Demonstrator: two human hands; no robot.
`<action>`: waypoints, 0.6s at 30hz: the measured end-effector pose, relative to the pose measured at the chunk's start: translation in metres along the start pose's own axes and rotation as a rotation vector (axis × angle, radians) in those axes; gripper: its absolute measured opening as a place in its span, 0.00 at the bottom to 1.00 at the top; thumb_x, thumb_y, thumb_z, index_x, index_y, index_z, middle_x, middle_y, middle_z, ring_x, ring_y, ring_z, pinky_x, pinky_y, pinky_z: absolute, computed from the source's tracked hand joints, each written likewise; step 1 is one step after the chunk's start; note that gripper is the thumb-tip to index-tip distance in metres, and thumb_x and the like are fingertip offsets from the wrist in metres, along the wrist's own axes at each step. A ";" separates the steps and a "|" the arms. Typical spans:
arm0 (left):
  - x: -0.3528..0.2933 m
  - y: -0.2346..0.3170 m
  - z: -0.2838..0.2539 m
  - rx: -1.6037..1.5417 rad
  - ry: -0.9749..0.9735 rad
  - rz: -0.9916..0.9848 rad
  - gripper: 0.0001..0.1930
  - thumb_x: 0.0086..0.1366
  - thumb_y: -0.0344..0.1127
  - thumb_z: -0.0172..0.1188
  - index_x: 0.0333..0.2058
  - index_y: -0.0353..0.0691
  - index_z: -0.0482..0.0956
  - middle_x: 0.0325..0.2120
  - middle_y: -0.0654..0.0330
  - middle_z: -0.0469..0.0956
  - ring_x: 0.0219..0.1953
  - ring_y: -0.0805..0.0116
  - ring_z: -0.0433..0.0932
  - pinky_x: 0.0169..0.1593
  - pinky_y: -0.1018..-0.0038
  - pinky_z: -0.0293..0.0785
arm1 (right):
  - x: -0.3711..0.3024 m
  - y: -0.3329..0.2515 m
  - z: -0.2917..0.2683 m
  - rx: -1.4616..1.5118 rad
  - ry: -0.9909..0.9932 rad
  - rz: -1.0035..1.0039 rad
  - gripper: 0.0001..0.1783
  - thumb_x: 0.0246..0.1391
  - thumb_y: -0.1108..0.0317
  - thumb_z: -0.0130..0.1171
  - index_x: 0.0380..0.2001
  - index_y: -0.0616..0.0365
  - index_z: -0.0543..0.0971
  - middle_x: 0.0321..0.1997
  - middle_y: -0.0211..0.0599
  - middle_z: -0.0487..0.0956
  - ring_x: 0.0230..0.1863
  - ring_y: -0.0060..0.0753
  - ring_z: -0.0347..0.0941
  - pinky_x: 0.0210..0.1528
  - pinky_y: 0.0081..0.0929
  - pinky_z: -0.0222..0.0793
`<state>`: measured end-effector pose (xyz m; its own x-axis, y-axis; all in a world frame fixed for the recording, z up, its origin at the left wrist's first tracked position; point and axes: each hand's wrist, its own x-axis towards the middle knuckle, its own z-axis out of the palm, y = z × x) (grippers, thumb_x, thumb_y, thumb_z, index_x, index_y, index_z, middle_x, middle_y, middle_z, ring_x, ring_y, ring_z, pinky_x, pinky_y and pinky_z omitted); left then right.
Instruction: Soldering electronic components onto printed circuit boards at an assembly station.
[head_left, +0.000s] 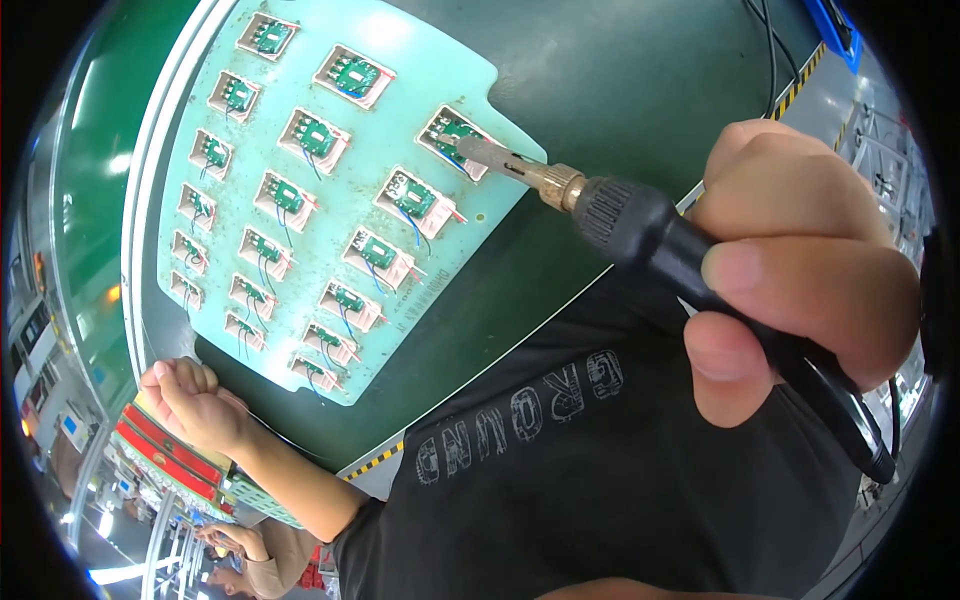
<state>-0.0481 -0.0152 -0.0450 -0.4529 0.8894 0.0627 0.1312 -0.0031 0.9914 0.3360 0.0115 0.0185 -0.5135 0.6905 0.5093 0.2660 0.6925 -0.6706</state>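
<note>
My right hand (800,270), large in the right part of the head view, grips a black-handled soldering iron (640,228) with thumb and fingers. Its metal barrel points up and left, and the tip end lies over a small green circuit board (452,132) in a pale housing at the right corner of a light green tray (400,345). Whether the tip touches the board, I cannot tell. My left hand (195,405) is at the tray's lower left, fingers curled in; a thin wire-like line runs near it, but what the fingers hold is hidden.
Rows of pale housings, each with a green board and blue and red wires, fill the tray. It lies on a dark green work surface (620,90) with a white rail (135,215) at left. Red-and-green boxes (165,455) stand beyond my left arm. Another person (265,555) sits at lower left.
</note>
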 end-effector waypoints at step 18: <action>-0.001 0.001 0.000 0.001 -0.013 -0.001 0.06 0.62 0.28 0.45 0.25 0.39 0.64 0.12 0.71 0.56 0.12 0.86 0.49 0.14 0.87 0.43 | 0.005 -0.008 -0.001 -0.027 -0.087 0.128 0.15 0.40 0.74 0.58 0.33 0.65 0.66 0.22 0.43 0.68 0.15 0.25 0.58 0.15 0.21 0.53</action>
<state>-0.0473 -0.0161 -0.0444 -0.4414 0.8953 0.0601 0.1319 -0.0015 0.9913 0.3322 0.0100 0.0272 -0.5427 0.7534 0.3713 0.3551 0.6064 -0.7115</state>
